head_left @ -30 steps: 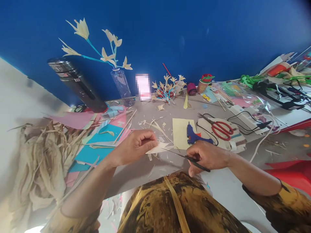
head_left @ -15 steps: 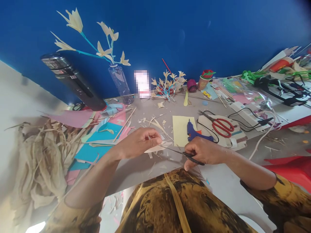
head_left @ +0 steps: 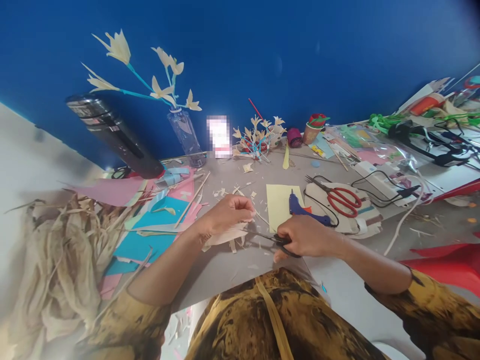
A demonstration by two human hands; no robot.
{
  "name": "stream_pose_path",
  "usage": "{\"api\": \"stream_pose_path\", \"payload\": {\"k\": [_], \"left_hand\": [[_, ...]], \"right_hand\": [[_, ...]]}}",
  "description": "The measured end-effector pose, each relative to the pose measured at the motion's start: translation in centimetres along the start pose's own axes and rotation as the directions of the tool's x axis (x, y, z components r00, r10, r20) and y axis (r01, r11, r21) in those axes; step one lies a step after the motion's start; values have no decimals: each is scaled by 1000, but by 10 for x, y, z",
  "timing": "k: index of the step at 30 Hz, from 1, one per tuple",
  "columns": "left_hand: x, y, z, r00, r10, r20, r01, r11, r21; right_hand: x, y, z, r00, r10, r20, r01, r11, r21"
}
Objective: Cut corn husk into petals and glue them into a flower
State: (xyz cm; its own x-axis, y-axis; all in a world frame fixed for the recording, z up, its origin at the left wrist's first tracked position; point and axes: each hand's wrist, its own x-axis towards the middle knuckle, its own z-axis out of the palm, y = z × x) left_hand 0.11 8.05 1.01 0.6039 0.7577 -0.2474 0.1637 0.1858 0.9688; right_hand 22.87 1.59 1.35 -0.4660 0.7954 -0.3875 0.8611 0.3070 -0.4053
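My left hand is closed in a pinch on a pale strip of dried husk that hangs below the fingers over the grey table. My right hand grips a pair of small black scissors, whose blades point left and meet the husk strip. Both hands work close together near the table's front edge, just above my patterned yellow-brown clothing.
A heap of dried husks lies at left beside blue and pink paper sheets. Behind the hands lie a yellow sheet, a blue glue gun, red scissors and cables. A dark flask and a bottle of husk flowers stand at the back.
My right hand has moved left with the scissors, closing in on the husk strip. My left hand has shifted slightly right and the strip now droops lower beneath it.
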Motion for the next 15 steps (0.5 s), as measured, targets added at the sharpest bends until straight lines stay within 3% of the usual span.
{"api": "stream_pose_path", "payload": {"k": [4,7,10,13,15], "left_hand": [[2,5,-9,964,-8,-265,-89,933,-350],[-3,12,-15,923,-15,-386,-166,887,-430],[-15,17,-10,923,9,-386,-167,910,-379],[-29,22,4,942,99,-321,-186,950,-252],[-38,25,15,946,149,-289,-198,969,-147]], "right_hand": [[-4,-3,12,996,68,-52,-69,998,-13],[2,-3,25,972,175,-157,-116,937,329],[12,-9,29,929,242,-278,70,625,778],[20,-22,21,880,239,-411,310,366,878],[23,-30,15,877,194,-439,392,240,888]]}}
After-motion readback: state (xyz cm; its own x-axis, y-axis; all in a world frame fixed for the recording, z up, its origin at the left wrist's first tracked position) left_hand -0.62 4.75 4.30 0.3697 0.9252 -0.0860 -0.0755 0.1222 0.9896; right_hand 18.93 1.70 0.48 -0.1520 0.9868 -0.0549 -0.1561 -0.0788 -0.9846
